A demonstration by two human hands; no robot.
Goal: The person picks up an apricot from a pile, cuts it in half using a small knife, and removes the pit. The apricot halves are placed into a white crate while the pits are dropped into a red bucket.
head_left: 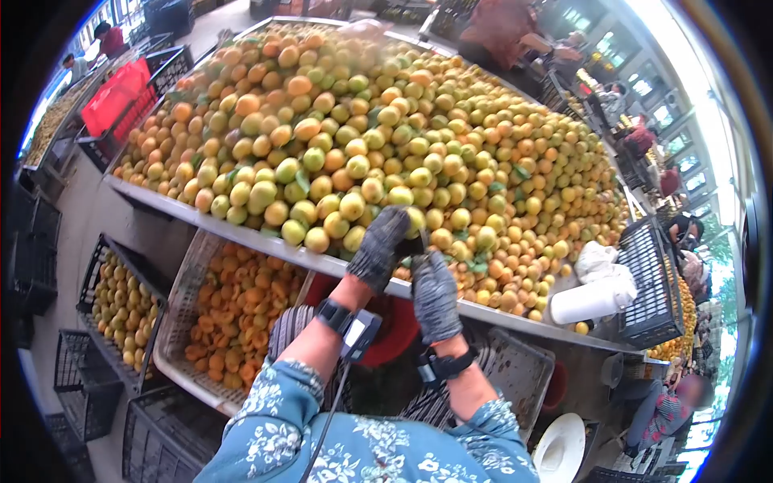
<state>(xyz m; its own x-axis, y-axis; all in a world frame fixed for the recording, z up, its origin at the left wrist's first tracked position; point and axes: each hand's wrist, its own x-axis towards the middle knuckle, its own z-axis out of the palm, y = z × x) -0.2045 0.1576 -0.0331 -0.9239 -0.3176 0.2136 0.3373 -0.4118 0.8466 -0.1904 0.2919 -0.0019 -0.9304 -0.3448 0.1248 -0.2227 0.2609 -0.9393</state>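
Left hand (382, 245): your gloved fingers curl against a yellow-green fruit (415, 220); whether they grip it, I cannot tell.
Right hand (436, 296): just beside your left, fingers bent; its hold is unclear.
Fruit heap (346, 145): before you, on the tabletop (258, 240).
Pale crate (173, 322): below, to your left, holding split fruit (229, 322).

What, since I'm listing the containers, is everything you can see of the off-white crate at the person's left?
The off-white crate looks like plastic, with a broad rim and lattice walls. It stands open side up, just below the front edge of the table. Orange fruit pieces, many seemingly split open, fill much of it and rest against its walls. The table seems to hide its far end; its underside is out of sight.
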